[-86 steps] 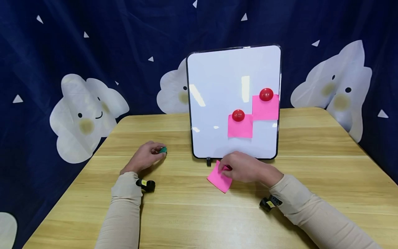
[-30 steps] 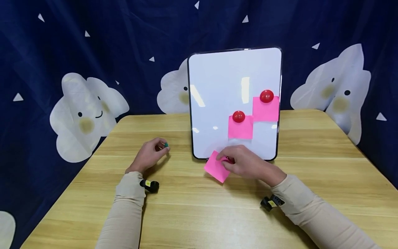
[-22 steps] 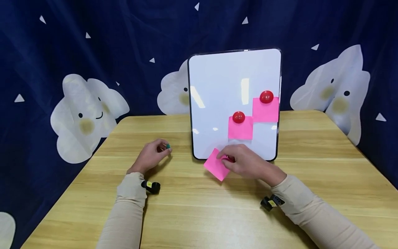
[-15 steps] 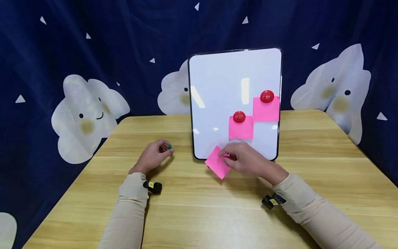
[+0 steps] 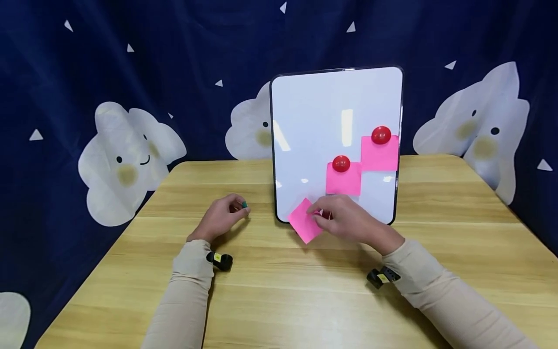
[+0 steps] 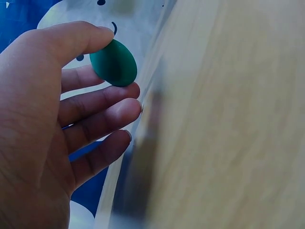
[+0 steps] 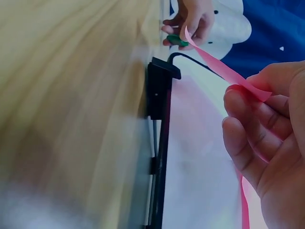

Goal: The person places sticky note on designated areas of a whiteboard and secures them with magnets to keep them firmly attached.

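My left hand [image 5: 221,216] pinches a round green magnet [image 6: 114,63] between thumb and fingers, a little above the table and left of the whiteboard. In my right hand [image 5: 346,219] a pink sticky note [image 5: 303,221] is pinched near its right corner, overlapping the board's lower edge in the head view. The right wrist view shows that note [image 7: 219,69] nearly edge-on. On the whiteboard [image 5: 305,121], two pink notes hang lower right: a lower note [image 5: 344,183] under a red magnet [image 5: 341,164], and a higher note [image 5: 379,157] under another red magnet [image 5: 381,135].
The whiteboard stands upright on the wooden table [image 5: 270,300], with a black foot [image 7: 157,88] at its bottom edge. Behind the table hangs a dark blue curtain [image 5: 183,58] with white clouds and triangles.
My right hand has lifted the pink note off the table, up to the board's lower edge. My left hand has raised the green magnet slightly and shifted right.
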Motion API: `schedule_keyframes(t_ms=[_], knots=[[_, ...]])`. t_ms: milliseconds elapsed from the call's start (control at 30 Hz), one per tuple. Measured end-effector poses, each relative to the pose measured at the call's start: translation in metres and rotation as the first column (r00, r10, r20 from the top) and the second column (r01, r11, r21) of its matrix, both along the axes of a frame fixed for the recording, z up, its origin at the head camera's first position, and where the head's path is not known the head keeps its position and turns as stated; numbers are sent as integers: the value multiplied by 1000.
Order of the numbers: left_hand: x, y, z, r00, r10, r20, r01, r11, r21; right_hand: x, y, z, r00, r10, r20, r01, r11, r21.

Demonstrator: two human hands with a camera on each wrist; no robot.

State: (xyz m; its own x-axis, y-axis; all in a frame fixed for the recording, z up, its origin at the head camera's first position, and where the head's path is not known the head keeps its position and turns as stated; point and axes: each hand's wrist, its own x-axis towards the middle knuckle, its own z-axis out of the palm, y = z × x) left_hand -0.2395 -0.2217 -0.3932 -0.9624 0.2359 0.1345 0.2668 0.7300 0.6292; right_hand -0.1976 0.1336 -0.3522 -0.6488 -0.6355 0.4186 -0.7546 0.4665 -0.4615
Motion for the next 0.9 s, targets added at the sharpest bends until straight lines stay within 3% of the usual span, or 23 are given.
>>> schedule_keyframes(t_ms=[900], knots=[[-1, 1, -2, 1000, -5, -2, 5, 1000, 12, -13, -11, 15, 999, -41, -23, 39, 995, -93]])
